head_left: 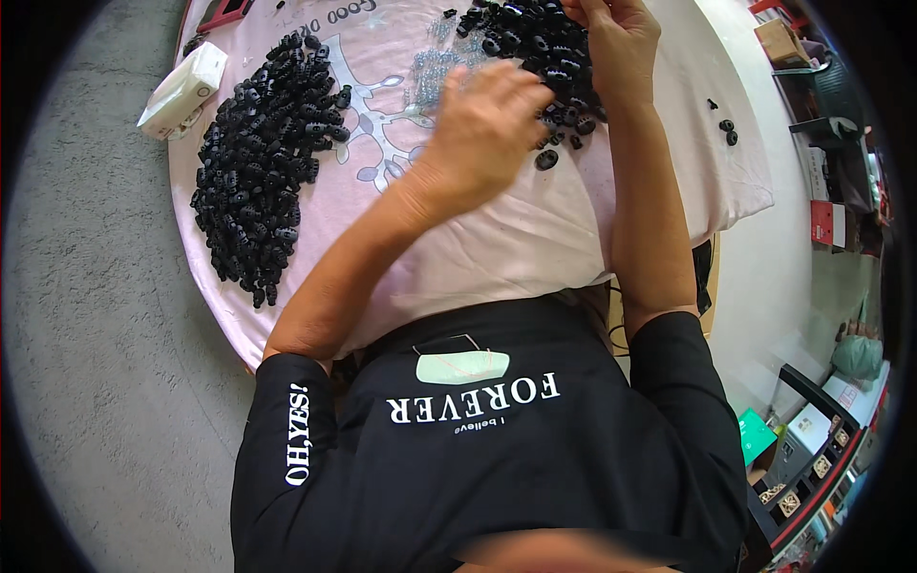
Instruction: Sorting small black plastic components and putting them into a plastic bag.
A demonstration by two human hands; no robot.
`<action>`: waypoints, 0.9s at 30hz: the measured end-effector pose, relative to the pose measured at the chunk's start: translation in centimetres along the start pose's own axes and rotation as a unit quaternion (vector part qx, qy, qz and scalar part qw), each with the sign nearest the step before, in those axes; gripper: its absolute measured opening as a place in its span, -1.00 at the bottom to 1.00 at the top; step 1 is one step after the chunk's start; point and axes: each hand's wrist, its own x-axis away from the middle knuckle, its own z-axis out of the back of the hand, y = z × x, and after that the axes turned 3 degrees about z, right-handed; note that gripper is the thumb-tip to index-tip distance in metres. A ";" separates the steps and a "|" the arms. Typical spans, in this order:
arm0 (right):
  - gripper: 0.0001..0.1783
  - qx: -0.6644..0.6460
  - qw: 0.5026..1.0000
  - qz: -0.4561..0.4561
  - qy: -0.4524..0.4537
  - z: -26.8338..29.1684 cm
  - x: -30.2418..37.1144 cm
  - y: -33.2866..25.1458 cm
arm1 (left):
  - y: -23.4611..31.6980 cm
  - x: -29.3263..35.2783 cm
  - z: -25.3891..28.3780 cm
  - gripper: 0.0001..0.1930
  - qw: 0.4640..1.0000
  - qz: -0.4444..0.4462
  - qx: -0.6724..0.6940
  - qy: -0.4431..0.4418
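Note:
My left hand is over the table, smeared by motion, at the near edge of a heap of small silvery coil springs. How its fingers are set cannot be made out. Higher up, my right hand has its fingers pinched together at the picture's top edge; whatever is between them is too small or hidden. Beside it, partly behind both hands, lies a pile of loose black plastic parts. A long mound of small ribbed black plastic pieces, looking like cord locks, covers the table's left side.
A pale pink printed cloth covers the round-edged table. A white packet sits at its left edge, a dark red object behind it. A few stray black parts lie at the right. Boxes and a rack stand beyond.

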 end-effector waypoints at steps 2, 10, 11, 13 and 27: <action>-0.81 0.008 1.000 0.000 -0.012 0.0 0.2 -0.2 | -2.5 -0.6 1.2 -0.75 0.998 0.029 -0.003 0.056; -0.82 0.043 0.996 -0.037 -0.069 -1.1 1.2 0.0 | -4.4 0.0 1.4 -0.89 0.997 0.072 0.010 0.035; -0.82 0.043 0.996 -0.038 -0.069 -1.0 1.2 0.0 | -4.0 0.0 1.2 -0.90 0.997 0.064 0.009 0.037; -0.82 0.058 0.995 -0.031 -0.071 -0.9 1.2 0.0 | -3.9 0.1 0.9 -0.91 0.997 0.064 0.011 0.036; -0.87 -0.007 0.990 -0.120 -0.069 -1.6 1.4 -2.2 | -2.0 -0.2 1.1 -0.85 0.998 -0.002 0.050 0.041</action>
